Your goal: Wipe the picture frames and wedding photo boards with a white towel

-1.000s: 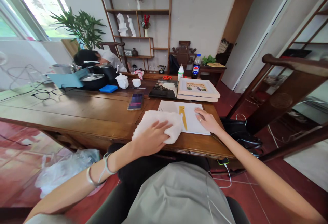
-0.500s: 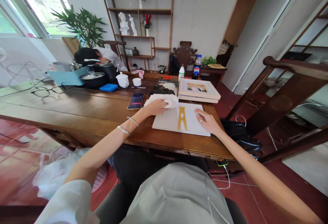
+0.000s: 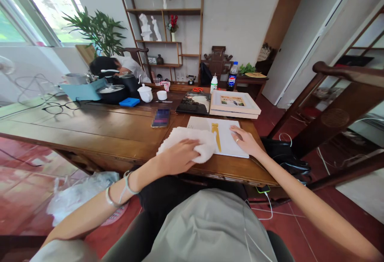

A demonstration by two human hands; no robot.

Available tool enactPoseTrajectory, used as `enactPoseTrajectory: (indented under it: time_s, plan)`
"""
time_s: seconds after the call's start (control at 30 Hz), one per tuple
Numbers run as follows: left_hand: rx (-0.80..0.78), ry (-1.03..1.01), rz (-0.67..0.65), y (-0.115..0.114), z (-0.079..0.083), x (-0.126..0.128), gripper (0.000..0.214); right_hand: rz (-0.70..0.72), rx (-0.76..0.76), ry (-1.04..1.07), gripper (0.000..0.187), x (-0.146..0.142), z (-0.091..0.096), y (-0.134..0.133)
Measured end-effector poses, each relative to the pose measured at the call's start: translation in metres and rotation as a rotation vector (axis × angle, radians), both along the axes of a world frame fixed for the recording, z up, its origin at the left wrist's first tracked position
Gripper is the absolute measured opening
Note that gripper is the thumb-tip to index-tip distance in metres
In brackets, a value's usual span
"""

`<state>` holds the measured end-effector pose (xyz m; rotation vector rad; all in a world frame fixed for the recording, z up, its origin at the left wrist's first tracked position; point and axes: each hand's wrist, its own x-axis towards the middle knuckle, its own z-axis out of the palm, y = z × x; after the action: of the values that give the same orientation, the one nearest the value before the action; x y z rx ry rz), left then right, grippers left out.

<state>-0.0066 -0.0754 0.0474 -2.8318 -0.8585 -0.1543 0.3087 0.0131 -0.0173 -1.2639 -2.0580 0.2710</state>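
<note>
My left hand (image 3: 180,156) is closed on a fluffy white cloth (image 3: 172,139), pressing it over the near left part of a white open book (image 3: 198,123) and the table edge. My right hand (image 3: 246,140) lies with its fingers stretched out on the book's right side. Between the hands, a yellow cat-shaped figure (image 3: 216,130) shows on the page, partly covered by the cloth. I cannot tell whether it is printed or loose. The book lies flat near the front edge of the wooden table (image 3: 132,134).
Behind the book are a framed picture (image 3: 235,103) on a white box, a dark picture book (image 3: 192,102), red scissors (image 3: 198,89) and a cola bottle (image 3: 232,77). A phone (image 3: 161,118) lies left; a white teapot (image 3: 145,93) stands farther back. A person (image 3: 129,68) rests across the table.
My left hand has drawn the white cloth toward me, off the book's far left part and onto its near part. My right hand stays on the page.
</note>
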Motion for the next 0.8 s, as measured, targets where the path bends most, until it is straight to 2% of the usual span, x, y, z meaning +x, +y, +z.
enactPoseTrajectory:
  time_s: [0.1,0.2,0.27,0.47,0.57,0.67,0.73,0.8]
  plan:
    - [0.001,0.009,-0.006,-0.018,0.001,-0.001,0.016,-0.001,0.002,0.016,0.033,0.0,0.0,0.0]
    - [0.024,0.025,0.013,-0.007,-0.001,0.001,0.017,-0.004,0.001,0.023,0.033,0.0,0.0,0.0]
    - [0.041,0.028,0.045,0.013,-0.004,0.004,0.017,-0.004,0.0,0.015,0.033,0.0,-0.001,0.0]
    - [0.029,-0.023,0.076,0.097,-0.015,0.029,0.022,0.007,0.019,-0.015,0.033,0.003,-0.002,0.001]
    - [0.029,-0.102,0.082,0.123,-0.014,0.045,0.025,0.008,0.018,-0.009,0.033,0.003,-0.002,0.001]
    - [0.005,-0.129,0.098,0.124,-0.012,0.059,0.027,0.006,0.021,0.0,0.033,0.002,-0.002,0.001]
    - [0.0,-0.099,0.101,0.11,-0.011,0.065,0.025,0.007,0.023,0.002,0.032,0.002,-0.001,0.001]
    - [0.01,-0.061,0.086,0.085,-0.011,0.068,0.023,0.009,0.022,-0.006,0.032,0.002,-0.001,0.002]
